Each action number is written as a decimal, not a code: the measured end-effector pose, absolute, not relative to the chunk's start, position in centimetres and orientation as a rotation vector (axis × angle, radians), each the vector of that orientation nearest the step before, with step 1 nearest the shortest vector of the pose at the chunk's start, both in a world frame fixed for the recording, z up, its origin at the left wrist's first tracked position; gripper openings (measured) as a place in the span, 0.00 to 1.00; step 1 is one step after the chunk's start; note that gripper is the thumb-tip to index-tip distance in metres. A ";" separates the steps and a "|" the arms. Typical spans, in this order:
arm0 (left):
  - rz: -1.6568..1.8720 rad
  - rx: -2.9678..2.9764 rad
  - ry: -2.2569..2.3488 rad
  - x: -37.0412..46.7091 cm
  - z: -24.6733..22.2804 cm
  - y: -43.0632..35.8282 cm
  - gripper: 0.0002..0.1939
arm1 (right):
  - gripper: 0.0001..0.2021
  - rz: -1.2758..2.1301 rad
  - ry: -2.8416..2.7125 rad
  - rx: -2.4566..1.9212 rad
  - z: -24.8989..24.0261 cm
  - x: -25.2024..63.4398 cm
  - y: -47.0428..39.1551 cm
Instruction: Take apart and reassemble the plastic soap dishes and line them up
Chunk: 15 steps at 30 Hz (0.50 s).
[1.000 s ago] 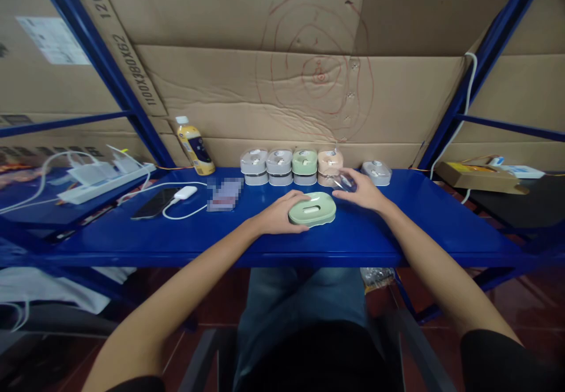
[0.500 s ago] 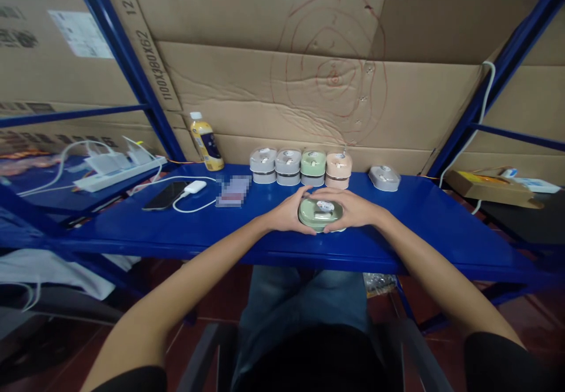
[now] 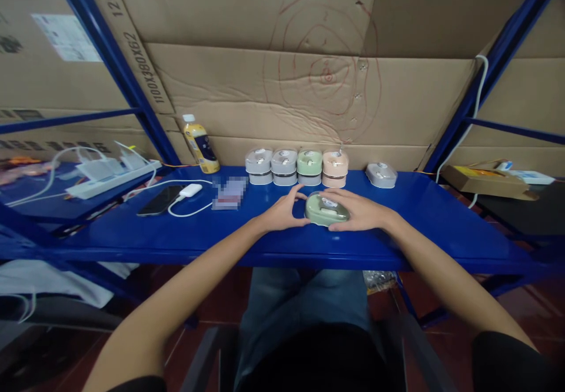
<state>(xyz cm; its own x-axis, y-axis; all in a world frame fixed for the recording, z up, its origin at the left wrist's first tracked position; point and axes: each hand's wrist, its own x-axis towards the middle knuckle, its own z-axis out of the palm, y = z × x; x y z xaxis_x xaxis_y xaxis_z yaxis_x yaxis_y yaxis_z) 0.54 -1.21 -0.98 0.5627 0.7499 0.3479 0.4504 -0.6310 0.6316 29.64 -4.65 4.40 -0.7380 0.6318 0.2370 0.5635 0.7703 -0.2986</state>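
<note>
A small green lidded box [image 3: 325, 211] with a clear top and a white label is low over the blue table, near its front edge. My right hand [image 3: 359, 211] grips its right end between thumb and fingers. My left hand [image 3: 285, 211] is beside the box's left end, thumb and fingers spread apart, the thumb tip close to the box's edge. Behind them stand stacks of similar boxes: two grey stacks [image 3: 259, 167], a green-topped stack [image 3: 309, 167] and a peach stack [image 3: 335, 168]. One single grey box [image 3: 381, 175] sits to their right.
On the left of the blue table [image 3: 424, 221] are a yellow bottle [image 3: 202, 146], a phone [image 3: 161, 200], a white charger [image 3: 190, 190] with its cable, and a blurred patch. A power strip [image 3: 112, 180] lies farther left. An open cardboard box [image 3: 489, 181] is at right. Cardboard walls the back.
The green box has tilted and shifted slightly right with my right hand. My left hand has opened away from its left end. The whole view has shifted a little.
</note>
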 end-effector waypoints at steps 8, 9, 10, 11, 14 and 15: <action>0.765 2.469 1.164 0.3 -1.1 -0.8 0.39 | 0.54 -0.021 -2.600 -1.536 4.7 38.0 -8.6; 0.757 2.468 1.172 0.3 -1.1 -0.8 0.39 | 0.52 -0.097 -2.596 -1.537 4.6 38.6 -8.3; 0.751 2.465 1.179 0.3 -1.1 -0.8 0.38 | 0.50 -0.183 -2.588 -1.534 4.4 39.0 -7.7; 0.746 2.463 1.181 0.3 -1.1 -0.8 0.38 | 0.48 -0.268 -2.575 -1.531 4.2 39.2 -6.9; 0.743 2.467 1.178 0.3 -1.1 -0.8 0.38 | 0.44 -0.438 -2.517 -1.565 3.7 39.3 -3.2; 0.740 2.468 1.178 0.3 -1.0 -0.8 0.37 | 0.44 -0.467 -2.499 -1.593 3.6 39.3 -1.8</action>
